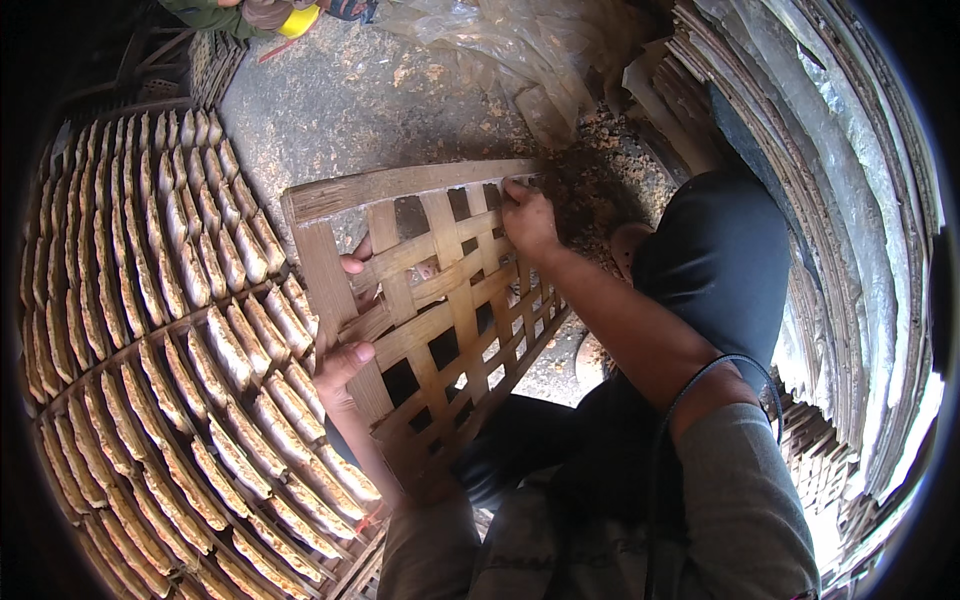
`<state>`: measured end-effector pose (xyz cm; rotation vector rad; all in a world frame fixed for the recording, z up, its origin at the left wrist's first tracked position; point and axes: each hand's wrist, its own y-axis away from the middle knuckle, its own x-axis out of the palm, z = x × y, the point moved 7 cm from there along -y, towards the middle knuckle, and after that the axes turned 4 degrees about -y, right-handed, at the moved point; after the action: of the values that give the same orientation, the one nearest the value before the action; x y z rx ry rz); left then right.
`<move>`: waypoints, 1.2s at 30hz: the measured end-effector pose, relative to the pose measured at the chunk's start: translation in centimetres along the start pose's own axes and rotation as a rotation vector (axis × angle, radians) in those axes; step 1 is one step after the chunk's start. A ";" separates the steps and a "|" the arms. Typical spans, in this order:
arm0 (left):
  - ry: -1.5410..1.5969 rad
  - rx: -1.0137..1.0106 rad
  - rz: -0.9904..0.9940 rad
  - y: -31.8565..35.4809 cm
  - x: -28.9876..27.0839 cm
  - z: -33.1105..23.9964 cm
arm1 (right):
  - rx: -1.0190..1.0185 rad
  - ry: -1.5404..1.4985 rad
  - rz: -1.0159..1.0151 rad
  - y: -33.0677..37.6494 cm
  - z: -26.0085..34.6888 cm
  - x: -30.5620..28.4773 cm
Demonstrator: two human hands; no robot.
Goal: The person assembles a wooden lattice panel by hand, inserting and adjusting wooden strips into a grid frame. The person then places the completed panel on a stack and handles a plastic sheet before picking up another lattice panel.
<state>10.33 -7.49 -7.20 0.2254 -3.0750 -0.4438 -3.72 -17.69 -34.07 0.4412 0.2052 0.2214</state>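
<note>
A woven bamboo tray (440,260) of flat crossed strips with a wooden border stands tilted in front of my body. My left hand (342,372) is closed around its left border, the thumb on the near face and other fingertips showing through the openings. With my right hand (530,222) I grip the top border near its far right corner, the fingers closed against the wood. My dark-trousered knee (715,260) is bent at the right of the tray. The tray hides part of my left fingers and the floor behind it.
Rows of pale, orange-brown-edged pieces (220,350) fill the left side, closely ranked. Tall stacked sheets with plastic (830,200) rise at the right. Crumpled plastic sheeting (520,50) and crumbs lie on the grey floor (330,110). Part of another person (225,18) shows at the top left.
</note>
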 end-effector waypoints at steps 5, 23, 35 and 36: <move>-0.046 0.031 0.024 -0.3 -0.1 -0.4 | -0.248 0.103 -0.025 0.6 2.3 -0.2; 0.034 0.000 -0.046 0.4 -0.2 0.0 | -0.273 0.117 -0.133 2.1 3.4 0.6; 0.097 -0.016 -0.109 -1.0 0.6 0.4 | -0.269 0.003 -0.176 3.3 6.5 -0.1; 0.099 -0.010 -0.119 -1.2 0.9 0.4 | -0.269 -0.003 -0.176 3.3 6.6 0.0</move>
<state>9.57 -8.62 -7.91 0.4187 -2.9729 -0.4380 -2.67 -17.41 -26.79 0.1554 0.2064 0.0736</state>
